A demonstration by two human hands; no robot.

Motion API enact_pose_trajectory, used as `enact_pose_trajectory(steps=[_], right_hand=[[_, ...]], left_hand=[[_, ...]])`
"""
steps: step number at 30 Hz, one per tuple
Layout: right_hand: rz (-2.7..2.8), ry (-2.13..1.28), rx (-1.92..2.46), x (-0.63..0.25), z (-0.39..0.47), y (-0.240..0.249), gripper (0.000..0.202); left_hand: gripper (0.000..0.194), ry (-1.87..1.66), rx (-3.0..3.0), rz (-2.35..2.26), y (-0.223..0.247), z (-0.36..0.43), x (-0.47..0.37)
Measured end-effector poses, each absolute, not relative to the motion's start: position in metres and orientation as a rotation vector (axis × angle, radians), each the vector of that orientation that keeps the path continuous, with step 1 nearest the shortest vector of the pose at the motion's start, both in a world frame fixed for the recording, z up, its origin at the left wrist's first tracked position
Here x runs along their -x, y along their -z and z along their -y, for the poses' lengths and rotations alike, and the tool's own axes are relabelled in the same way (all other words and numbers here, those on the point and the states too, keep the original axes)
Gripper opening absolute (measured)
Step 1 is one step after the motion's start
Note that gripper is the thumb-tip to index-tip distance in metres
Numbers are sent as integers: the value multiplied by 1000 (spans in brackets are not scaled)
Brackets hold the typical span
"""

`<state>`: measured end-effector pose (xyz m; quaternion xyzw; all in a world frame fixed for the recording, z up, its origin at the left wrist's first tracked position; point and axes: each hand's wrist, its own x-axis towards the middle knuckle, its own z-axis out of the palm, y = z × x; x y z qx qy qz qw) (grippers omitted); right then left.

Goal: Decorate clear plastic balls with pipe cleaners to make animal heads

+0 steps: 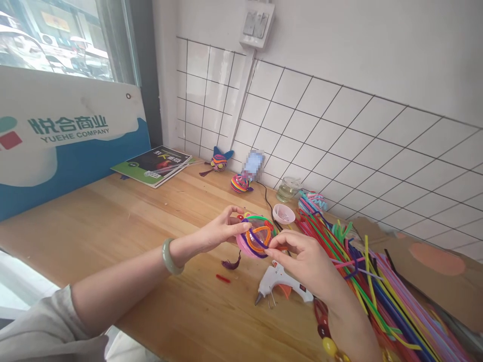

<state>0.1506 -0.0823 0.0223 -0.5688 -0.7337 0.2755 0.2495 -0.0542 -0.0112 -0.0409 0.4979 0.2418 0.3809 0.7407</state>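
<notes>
Above the wooden table, my left hand (222,229) holds a round craft piece (257,235) by its left side, thumb on top. The piece is wrapped in purple, orange, green and pink fuzzy strips around a clear middle. At its right edge, my right hand (298,254) pinches the end of a purple strip between thumb and forefinger. A dark purple tassel (232,263) lies just below the piece. Under my right hand a white glue gun (281,281) rests on the table, nozzle pointing down-left. A short red strip (223,278) lies left of it.
Colourful pipe cleaners (381,291) cover the right side beside cardboard (433,261). Along the wall stand a glass jar (289,190), a pink bowl (284,214), a striped ball (240,183) and an eared figure (219,161). A magazine (154,165) lies at the back left.
</notes>
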Motion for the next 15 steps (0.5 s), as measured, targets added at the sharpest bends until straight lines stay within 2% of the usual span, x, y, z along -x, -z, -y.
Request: enact_pose_trajectory(steps=[11,15], right_hand=[[2046,-669,1560,-148,84,-27,17],[2054,-627,1558,-150,81,-24,16]], left_hand=[[72,-806,-1107,-532,34,12,57],[72,-809,-1150,-505,37,12,58]])
